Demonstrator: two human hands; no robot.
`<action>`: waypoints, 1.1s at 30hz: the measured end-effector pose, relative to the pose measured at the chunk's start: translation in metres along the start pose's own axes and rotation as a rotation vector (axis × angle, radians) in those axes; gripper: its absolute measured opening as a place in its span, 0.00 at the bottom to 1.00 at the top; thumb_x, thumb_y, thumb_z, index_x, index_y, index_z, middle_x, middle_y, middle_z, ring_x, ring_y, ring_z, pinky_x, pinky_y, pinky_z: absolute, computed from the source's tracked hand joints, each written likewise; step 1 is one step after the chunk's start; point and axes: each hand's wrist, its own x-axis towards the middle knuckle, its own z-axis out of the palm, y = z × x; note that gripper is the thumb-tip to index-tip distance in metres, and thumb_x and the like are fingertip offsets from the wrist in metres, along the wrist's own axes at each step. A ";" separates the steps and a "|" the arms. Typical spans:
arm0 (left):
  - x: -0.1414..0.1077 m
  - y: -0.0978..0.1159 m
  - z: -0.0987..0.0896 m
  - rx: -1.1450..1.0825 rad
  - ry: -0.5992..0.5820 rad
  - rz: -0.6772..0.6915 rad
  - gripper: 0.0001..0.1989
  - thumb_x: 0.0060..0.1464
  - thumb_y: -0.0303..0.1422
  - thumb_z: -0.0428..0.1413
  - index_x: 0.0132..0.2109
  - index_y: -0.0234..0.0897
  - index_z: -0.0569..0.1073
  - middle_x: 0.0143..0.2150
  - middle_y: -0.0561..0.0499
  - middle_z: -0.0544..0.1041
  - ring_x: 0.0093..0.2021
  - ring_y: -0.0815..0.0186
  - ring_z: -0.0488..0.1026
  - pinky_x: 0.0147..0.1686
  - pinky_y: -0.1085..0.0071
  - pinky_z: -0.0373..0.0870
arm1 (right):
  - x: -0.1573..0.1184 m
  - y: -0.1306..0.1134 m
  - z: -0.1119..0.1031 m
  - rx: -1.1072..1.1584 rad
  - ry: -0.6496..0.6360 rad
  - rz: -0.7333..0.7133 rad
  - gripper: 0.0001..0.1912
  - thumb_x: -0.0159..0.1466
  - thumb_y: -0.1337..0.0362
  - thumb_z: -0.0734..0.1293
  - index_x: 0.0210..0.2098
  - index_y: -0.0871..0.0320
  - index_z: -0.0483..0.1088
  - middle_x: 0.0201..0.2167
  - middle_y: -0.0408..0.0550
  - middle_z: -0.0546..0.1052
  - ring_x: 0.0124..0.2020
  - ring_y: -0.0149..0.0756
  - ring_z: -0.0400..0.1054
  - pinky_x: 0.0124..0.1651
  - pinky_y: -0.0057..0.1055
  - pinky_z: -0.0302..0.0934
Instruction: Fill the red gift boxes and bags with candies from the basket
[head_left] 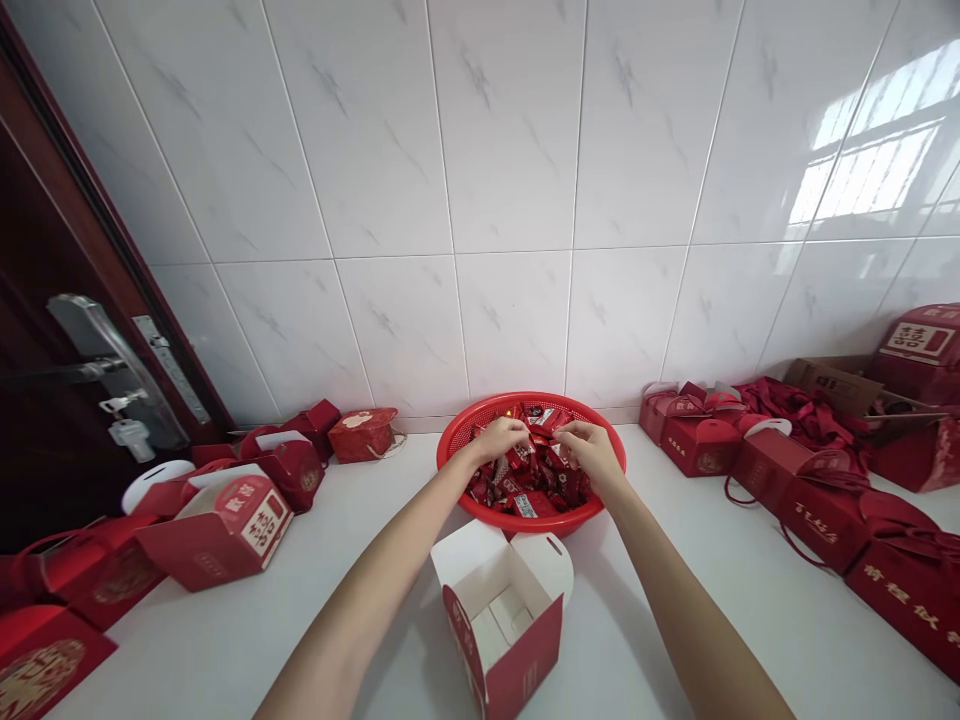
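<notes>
A red plastic basket (444,452) stands near the wall, filled with small red wrapped sweets (529,503). Both hands are over the sweets inside its rim. My left hand (501,438) comes in from the left, its fingers closed together near the middle of the heap. Opposite it, my right hand (590,452) has thumb and forefinger drawn into a pinch. Red wrappers lie between and under the fingertips; whether either hand grips one cannot be made out. In front of the basket, between my forearms, sits a red gift box (534,655) with its white flaps raised and its white inside bare.
Closed red gift boxes (225,530) line the left side, by a dark door with a metal handle (124,370). A small red box (364,434) stands at the wall. More red boxes (810,515), red ribbons and a cardboard box (832,385) occupy the right side.
</notes>
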 end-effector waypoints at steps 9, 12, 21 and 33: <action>0.003 -0.006 0.005 0.102 0.009 -0.022 0.15 0.52 0.28 0.47 0.27 0.37 0.78 0.30 0.50 0.80 0.33 0.63 0.76 0.38 0.70 0.70 | 0.001 0.001 0.000 0.021 0.002 -0.015 0.10 0.47 0.58 0.71 0.21 0.58 0.71 0.13 0.40 0.69 0.14 0.25 0.54 0.17 0.25 0.49; 0.003 -0.006 0.008 0.184 -0.026 0.003 0.16 0.52 0.26 0.49 0.39 0.40 0.81 0.38 0.52 0.83 0.39 0.61 0.78 0.43 0.70 0.71 | 0.001 0.001 0.000 0.026 0.004 -0.023 0.10 0.46 0.57 0.71 0.21 0.58 0.72 0.13 0.40 0.68 0.15 0.26 0.55 0.17 0.25 0.49; 0.004 0.015 0.018 0.454 -0.184 0.047 0.26 0.53 0.30 0.60 0.60 0.41 0.72 0.59 0.44 0.77 0.57 0.51 0.75 0.53 0.63 0.73 | -0.002 0.001 0.000 -0.030 0.035 -0.041 0.11 0.48 0.56 0.70 0.23 0.58 0.72 0.14 0.40 0.68 0.15 0.27 0.55 0.19 0.26 0.51; 0.001 0.025 0.016 0.620 -0.241 -0.043 0.19 0.54 0.31 0.58 0.54 0.44 0.75 0.55 0.44 0.80 0.55 0.51 0.77 0.52 0.59 0.74 | 0.005 0.011 0.004 -0.459 -0.128 0.009 0.09 0.49 0.74 0.64 0.19 0.56 0.74 0.24 0.45 0.78 0.30 0.37 0.70 0.36 0.30 0.61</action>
